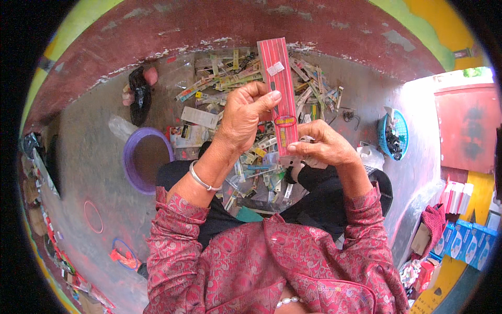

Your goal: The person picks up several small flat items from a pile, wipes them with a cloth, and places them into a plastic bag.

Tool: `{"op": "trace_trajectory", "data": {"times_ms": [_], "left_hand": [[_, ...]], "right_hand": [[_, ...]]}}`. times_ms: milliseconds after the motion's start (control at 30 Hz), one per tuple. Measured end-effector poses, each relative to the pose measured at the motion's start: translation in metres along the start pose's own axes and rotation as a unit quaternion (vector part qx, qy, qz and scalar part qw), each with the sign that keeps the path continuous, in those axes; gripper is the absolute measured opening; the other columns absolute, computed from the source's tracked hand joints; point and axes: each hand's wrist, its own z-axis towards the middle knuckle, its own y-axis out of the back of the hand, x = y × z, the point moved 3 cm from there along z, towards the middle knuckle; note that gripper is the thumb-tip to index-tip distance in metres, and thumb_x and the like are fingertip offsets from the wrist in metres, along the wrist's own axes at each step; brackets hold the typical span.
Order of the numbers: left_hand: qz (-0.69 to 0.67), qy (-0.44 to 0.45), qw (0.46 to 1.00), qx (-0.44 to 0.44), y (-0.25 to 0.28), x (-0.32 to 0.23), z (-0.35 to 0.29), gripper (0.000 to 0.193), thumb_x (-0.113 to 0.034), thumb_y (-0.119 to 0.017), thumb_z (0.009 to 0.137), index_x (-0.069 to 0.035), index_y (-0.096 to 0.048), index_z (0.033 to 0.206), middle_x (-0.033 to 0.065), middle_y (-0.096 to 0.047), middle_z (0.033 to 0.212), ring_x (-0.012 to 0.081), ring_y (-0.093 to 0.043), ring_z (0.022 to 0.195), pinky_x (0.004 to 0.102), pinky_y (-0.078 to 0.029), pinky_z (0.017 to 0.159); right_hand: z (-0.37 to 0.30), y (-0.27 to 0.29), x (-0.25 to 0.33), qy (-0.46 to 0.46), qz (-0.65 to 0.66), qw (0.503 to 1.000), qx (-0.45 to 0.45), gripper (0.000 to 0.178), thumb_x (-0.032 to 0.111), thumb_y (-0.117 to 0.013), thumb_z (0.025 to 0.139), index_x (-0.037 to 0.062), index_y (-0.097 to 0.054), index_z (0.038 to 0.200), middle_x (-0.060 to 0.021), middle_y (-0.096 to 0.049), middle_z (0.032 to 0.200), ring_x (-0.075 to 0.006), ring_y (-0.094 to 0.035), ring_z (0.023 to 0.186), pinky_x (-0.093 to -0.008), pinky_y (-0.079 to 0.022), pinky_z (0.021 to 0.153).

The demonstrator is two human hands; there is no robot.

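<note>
Up in front of me is a long, narrow red-and-pink striped flat pack (285, 107), tilted slightly, with a white sticker (275, 68) near its top and a yellow printed patch lower down. My left hand (243, 115) pinches its left edge around the middle, thumb on the face. At the lower right end my right hand (327, 144) grips it, thumb on top and fingers curled behind. Beneath and beyond both hands lies a spread pile of slim printed packs and card strips (235, 78) on the floor. Whether the pack contains anything cannot be made out.
A purple basin (128, 172) stands left of my knee, with a clear plastic bag (120, 127) and a black bag (139, 97) beyond. A blue basket (383, 137) of dark items sits right. Blue boxes (470, 243) stand at far right. A maroon wall (209, 23) bounds the far side.
</note>
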Motion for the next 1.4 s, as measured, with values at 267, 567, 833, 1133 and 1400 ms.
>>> {"op": "trace_trajectory", "data": {"times_ms": [267,567,833,1133,1400], "left_hand": [[0.058,-0.063,0.996,-0.005,-0.003,-0.002,0.003,0.032,-0.020,-0.060,0.082,-0.005,-0.051,0.109,0.0070,-0.060,0.099,0.0156,-0.058,0.089,0.0317,-0.048,0.077],[-0.047,-0.023,0.999,0.015,-0.003,-0.002,0.004,0.049,-0.028,-0.040,0.092,0.006,-0.030,0.126,0.0218,-0.041,0.125,0.0302,-0.046,0.113,0.0426,-0.041,0.091],[-0.130,-0.011,0.991,0.041,-0.007,-0.002,0.003,0.046,-0.022,-0.037,0.092,0.000,-0.026,0.131,0.0203,-0.033,0.133,0.0320,-0.033,0.123,0.0439,-0.030,0.101],[-0.284,0.063,0.952,0.099,-0.013,0.006,0.000,0.048,-0.034,-0.031,0.093,-0.014,-0.024,0.136,0.0204,-0.022,0.139,0.0363,-0.026,0.126,0.0462,-0.020,0.105],[-0.217,-0.030,0.974,0.048,0.010,-0.028,0.010,0.046,-0.035,-0.034,0.092,-0.018,-0.025,0.134,0.0225,-0.029,0.135,0.0407,-0.031,0.122,0.0545,-0.025,0.100]], "right_hand": [[0.001,0.001,0.011,0.126,-0.411,0.871,-0.236,0.013,0.017,-0.057,0.072,0.0037,-0.059,0.071,-0.0102,-0.057,0.063,-0.0286,-0.057,0.061,-0.0360,-0.043,0.052],[0.005,-0.032,0.024,0.084,-0.695,0.659,-0.274,0.008,0.015,-0.055,0.067,0.0080,-0.054,0.065,-0.0054,-0.051,0.066,-0.0187,-0.054,0.063,-0.0302,-0.043,0.053],[-0.028,0.031,0.061,0.149,-0.036,0.891,-0.428,0.021,0.022,-0.058,0.082,0.0034,-0.056,0.072,-0.0070,-0.059,0.069,-0.0140,-0.054,0.057,-0.0283,-0.043,0.050],[0.036,-0.021,0.027,0.343,-0.417,0.767,-0.346,0.021,0.006,-0.055,0.065,0.0028,-0.050,0.085,-0.0139,-0.049,0.083,-0.0300,-0.050,0.077,-0.0355,-0.042,0.068],[-0.026,0.041,0.013,0.118,-0.349,0.803,-0.468,0.017,0.016,-0.059,0.075,0.0011,-0.052,0.076,-0.0171,-0.053,0.072,-0.0351,-0.053,0.070,-0.0408,-0.042,0.061]]}}
